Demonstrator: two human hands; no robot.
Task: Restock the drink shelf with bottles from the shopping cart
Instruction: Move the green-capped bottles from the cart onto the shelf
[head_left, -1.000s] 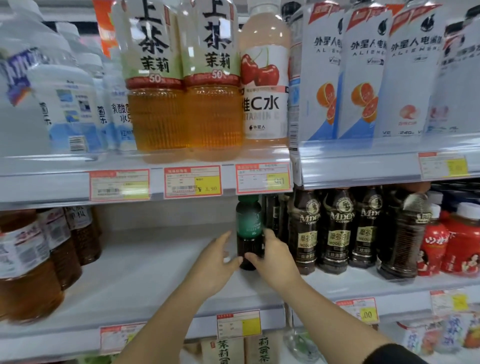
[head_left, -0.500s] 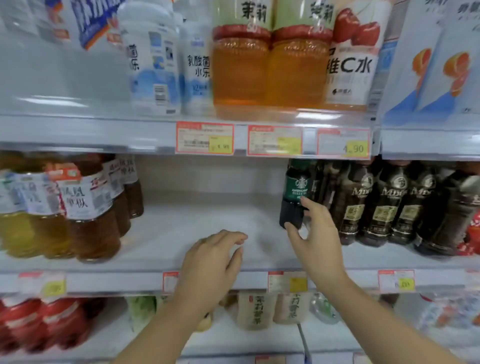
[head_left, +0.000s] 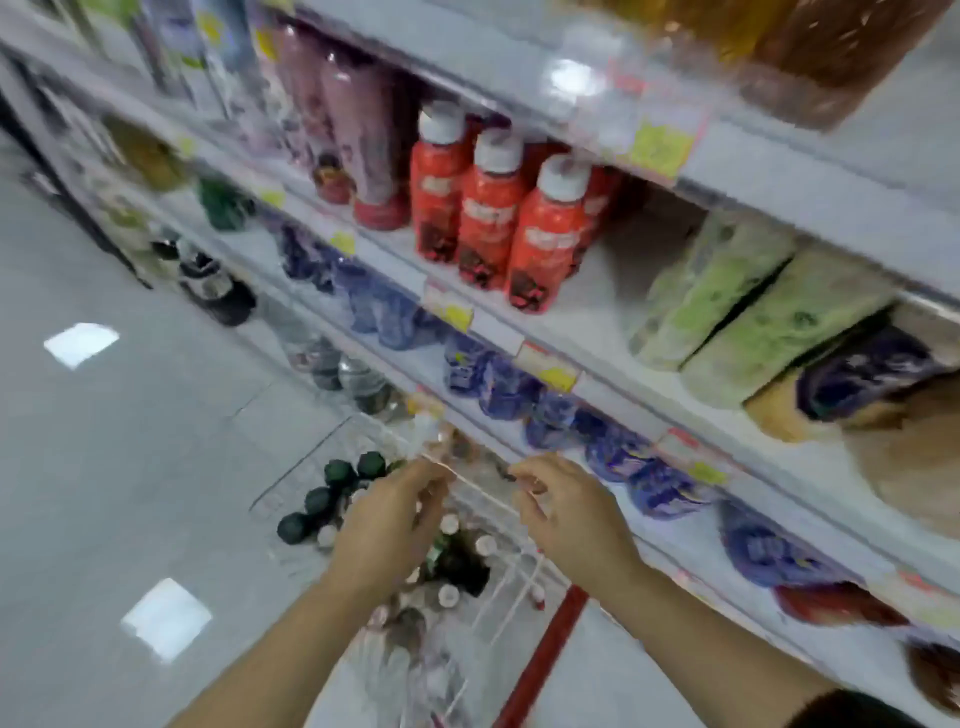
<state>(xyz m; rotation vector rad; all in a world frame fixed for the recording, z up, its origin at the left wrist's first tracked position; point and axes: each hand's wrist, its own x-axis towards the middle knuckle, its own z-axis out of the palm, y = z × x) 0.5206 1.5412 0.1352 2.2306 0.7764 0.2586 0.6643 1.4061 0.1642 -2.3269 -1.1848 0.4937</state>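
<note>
- Hovering over the cart (head_left: 540, 665), right hand (head_left: 571, 514) loose and empty; left hand (head_left: 384, 525) blurred, grip impossible to tell.
- Shelf (head_left: 498, 332) just beside; red bottles (head_left: 488, 208) above.

The red bottles (head_left: 488, 218) are wearing white caps, pale green speckled packs (head_left: 753, 322) are lying to the right of the red bottles, blue and purple bottles (head_left: 498, 384) are lining up below them, and dark green caps (head_left: 340, 473) and a red cart handle (head_left: 543, 657) are showing far below them.
</note>
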